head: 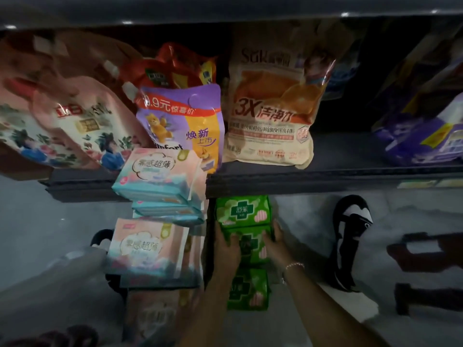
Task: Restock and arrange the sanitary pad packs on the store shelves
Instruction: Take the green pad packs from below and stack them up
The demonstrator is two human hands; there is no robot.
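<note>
**Green packs squared up below a shelf of laundry pouches**

Green plastic film catches the dim light as a person's left hand (226, 249) and right hand (274, 244) clasp the middle of a column of green pad packs (244, 249), one hand on each side, fingers curled over the front face. The column sits just right of centre, towards 6 o'clock, under the dark shelf edge (325, 175). Just beside it, at about 8 o'clock, stand stacks of pink-and-teal pad packs (156, 171), some leaning. On the shelf above are refill pouches: a purple one (180, 121) near 11 o'clock and a cream one (270, 108) near 12. A bracelet (294, 266) circles the right wrist.

The packs look light, soft and squashy, their wrappers glossy and probably slippery, so they may slide against each other if lifted as a stack. Gripping the two short sides, as here, or cradling from beneath would likely hold best; hard squeezing would crease the wrappers.
</note>
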